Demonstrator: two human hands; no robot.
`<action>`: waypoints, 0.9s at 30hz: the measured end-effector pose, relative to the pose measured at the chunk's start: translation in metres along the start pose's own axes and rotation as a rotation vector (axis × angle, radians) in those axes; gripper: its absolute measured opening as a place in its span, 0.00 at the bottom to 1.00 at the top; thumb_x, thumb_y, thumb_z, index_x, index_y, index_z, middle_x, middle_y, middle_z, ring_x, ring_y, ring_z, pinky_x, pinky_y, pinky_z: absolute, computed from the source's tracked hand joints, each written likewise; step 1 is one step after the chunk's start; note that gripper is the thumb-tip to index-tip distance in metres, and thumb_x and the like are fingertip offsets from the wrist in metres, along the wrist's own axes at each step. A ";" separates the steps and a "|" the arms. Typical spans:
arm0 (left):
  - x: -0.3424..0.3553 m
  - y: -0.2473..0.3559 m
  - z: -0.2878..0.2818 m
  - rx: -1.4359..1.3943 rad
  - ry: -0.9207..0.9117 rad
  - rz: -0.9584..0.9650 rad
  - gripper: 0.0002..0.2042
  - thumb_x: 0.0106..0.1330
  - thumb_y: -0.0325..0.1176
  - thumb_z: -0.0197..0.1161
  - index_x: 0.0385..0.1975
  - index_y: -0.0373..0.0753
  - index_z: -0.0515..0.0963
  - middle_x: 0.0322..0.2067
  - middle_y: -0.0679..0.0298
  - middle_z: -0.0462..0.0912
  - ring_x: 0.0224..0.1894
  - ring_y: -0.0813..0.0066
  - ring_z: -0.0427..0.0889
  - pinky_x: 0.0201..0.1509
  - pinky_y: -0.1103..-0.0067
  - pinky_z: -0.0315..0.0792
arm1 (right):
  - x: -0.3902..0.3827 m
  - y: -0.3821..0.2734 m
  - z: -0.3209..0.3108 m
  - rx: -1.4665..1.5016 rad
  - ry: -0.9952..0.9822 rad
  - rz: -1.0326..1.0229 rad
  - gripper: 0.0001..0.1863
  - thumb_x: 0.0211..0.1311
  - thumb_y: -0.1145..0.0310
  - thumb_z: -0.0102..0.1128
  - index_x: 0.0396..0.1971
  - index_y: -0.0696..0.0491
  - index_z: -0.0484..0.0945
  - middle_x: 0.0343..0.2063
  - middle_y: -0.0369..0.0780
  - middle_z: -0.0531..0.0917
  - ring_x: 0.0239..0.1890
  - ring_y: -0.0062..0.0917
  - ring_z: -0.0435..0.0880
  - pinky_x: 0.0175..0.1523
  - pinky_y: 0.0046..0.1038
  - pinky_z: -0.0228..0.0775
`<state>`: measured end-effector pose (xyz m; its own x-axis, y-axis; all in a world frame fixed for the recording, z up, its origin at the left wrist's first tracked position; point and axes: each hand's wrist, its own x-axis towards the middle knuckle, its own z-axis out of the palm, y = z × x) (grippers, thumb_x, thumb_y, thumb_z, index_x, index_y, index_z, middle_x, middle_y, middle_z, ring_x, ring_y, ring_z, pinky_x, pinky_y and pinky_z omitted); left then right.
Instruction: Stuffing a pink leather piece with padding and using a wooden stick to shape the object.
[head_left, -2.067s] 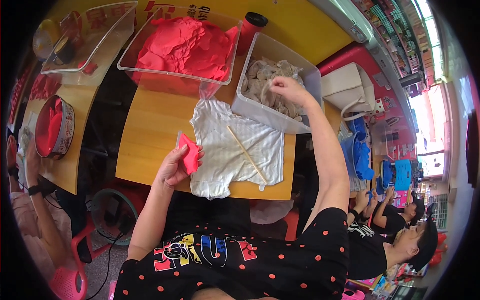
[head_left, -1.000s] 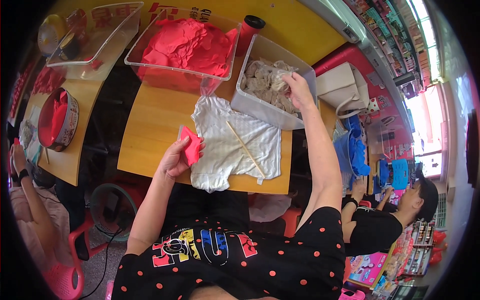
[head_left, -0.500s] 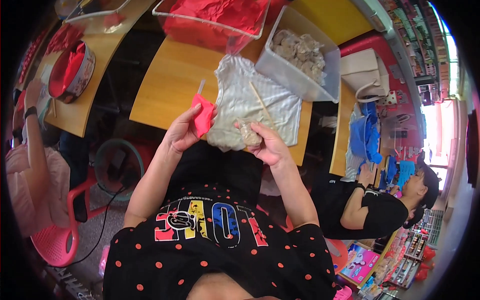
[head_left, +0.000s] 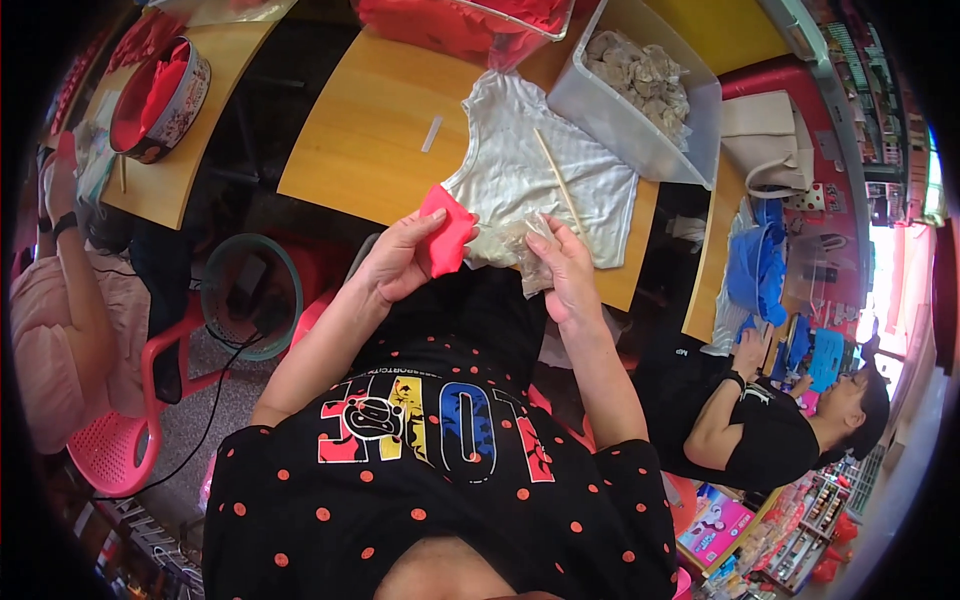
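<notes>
Between thumb and fingers, my left hand point(head_left: 402, 257) holds a small red cloth piece point(head_left: 450, 232) near the table's front edge. My right hand point(head_left: 567, 262) grips a small clear plastic bag point(head_left: 537, 272) with something beige-grey in it. The bag hangs a short way right of the red piece, apart from it. Under and beyond both hands a white striped shirt point(head_left: 590, 180) is spread on the table. A thin wooden stick point(head_left: 557, 178) lies slantwise on the shirt. Left of the shirt, a small translucent strip point(head_left: 432, 134) rests on the wood.
A clear bin point(head_left: 632, 150) of beige bagged pieces stands far right, beside a bin point(head_left: 455, 45) of red pieces. To the left is a round tin point(head_left: 190, 112) with red material. Co-workers sit on both sides, the right one in a black shirt point(head_left: 755, 435) near blue material point(head_left: 757, 268).
The plastic bag in my right hand is now held by its edge and hangs looser. Both hands appear further right, and the whole view has shifted slightly.
</notes>
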<state>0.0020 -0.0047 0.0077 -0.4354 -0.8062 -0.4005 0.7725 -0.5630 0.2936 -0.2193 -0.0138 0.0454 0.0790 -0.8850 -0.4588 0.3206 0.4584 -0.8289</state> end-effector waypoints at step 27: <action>0.004 -0.001 -0.008 -0.024 -0.036 -0.015 0.17 0.68 0.39 0.54 0.48 0.32 0.71 0.45 0.56 0.79 0.46 0.67 0.81 0.50 0.69 0.76 | 0.004 0.011 0.039 -0.575 0.003 -0.358 0.29 0.53 0.74 0.67 0.54 0.60 0.63 0.31 0.40 0.84 0.33 0.15 0.81 0.40 0.19 0.72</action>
<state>0.0031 -0.0062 -0.0008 -0.4632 -0.8037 -0.3737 0.7762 -0.5713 0.2666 -0.1784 -0.0151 0.0468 0.0589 -0.9905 -0.1244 -0.2266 0.1081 -0.9680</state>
